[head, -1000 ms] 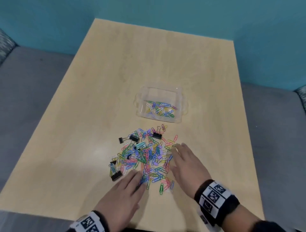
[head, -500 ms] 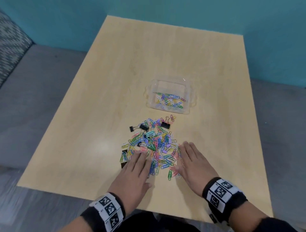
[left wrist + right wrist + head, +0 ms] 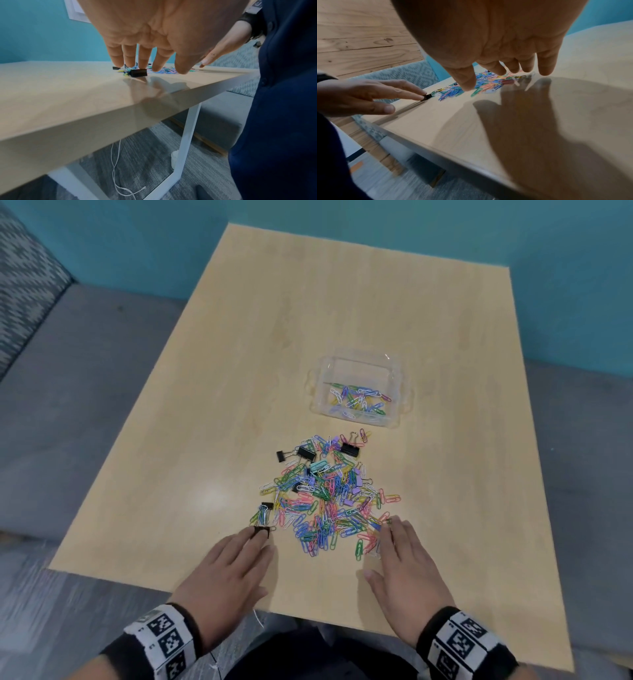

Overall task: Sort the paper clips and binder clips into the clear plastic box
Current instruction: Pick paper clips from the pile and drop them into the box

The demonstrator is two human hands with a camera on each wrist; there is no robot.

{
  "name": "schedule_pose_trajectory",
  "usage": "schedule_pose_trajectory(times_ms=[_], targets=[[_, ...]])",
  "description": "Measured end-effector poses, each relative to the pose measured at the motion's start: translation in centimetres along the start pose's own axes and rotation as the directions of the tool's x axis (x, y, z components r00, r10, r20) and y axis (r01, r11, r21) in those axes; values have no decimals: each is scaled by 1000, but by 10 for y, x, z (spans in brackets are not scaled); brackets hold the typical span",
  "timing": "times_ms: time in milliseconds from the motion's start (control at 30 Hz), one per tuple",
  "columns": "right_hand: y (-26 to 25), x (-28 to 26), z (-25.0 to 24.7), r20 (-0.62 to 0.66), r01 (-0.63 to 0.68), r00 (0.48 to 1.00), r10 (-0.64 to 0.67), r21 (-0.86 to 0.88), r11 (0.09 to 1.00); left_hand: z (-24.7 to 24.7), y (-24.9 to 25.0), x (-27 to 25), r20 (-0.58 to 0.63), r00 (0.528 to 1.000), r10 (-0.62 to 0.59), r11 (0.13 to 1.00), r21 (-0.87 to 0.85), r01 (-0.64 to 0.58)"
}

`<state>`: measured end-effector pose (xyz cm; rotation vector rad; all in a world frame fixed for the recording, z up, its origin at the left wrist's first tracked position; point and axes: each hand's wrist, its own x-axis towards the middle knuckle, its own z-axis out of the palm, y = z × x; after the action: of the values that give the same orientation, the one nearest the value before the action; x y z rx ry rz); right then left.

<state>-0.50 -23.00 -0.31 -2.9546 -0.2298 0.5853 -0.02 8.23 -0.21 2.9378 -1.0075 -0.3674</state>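
The left hand (image 3: 222, 573) lies flat at seven o'clock of the pile (image 3: 325, 501), fingers straight and holding nothing; its fingertips (image 3: 143, 63) touch a black binder clip (image 3: 138, 73) at the pile's near-left edge. The pile sits mid-table (image 3: 205, 405), and the box (image 3: 358, 386), at one o'clock of it, holds only some paper clips. The right hand (image 3: 407, 570) is flat at five o'clock, fingers spread and empty, tips apparently just touching the outer clips, though shadow hides the contact.

To do this well, I would sweep both flat hands inward, herding strays into one heap, then scoop.

Half a second back the left fingers lay on the pile; now they sit at its left edge, and the right hand has edged outward.
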Motion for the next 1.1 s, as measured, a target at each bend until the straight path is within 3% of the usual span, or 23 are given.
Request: schedule_pose_trajectory(times_ms=[100,167,267,333,633,767,867,967,1033,1100], targets=[[-8,-3,3,8,27,1000,-27,-18,999,1,-9,-7,-21,1000,12,1000,-13,-12],[-11,-2,4,-3,56,998,-56,-23,998,1,-15,-9,-48,998,-43,997,-73,40],[-8,-1,4,-22,64,998,-64,-16,998,-3,-18,2,-98,933,-346,910,-275,309],[-4,-1,6,-27,76,997,-77,-28,997,-7,-14,17,-71,880,-469,841,-340,421],[2,1,9,-59,96,993,-98,-30,995,-12,-13,44,16,860,-510,786,-399,473],[2,0,12,-79,100,992,-104,-41,994,-18,-31,44,43,786,-616,642,-551,533],[3,1,13,-85,97,991,-101,-48,994,-18,-53,45,26,742,-670,623,-524,581],[4,1,13,-96,108,989,-113,-57,993,-21,-57,44,-124,772,-624,738,-417,530],[5,1,13,-105,117,987,-124,-66,991,-20,-44,41,-194,862,-469,859,-326,395],[6,1,13,-105,119,986,-126,-73,990,-11,-24,35,-159,934,-319,931,-237,277]])
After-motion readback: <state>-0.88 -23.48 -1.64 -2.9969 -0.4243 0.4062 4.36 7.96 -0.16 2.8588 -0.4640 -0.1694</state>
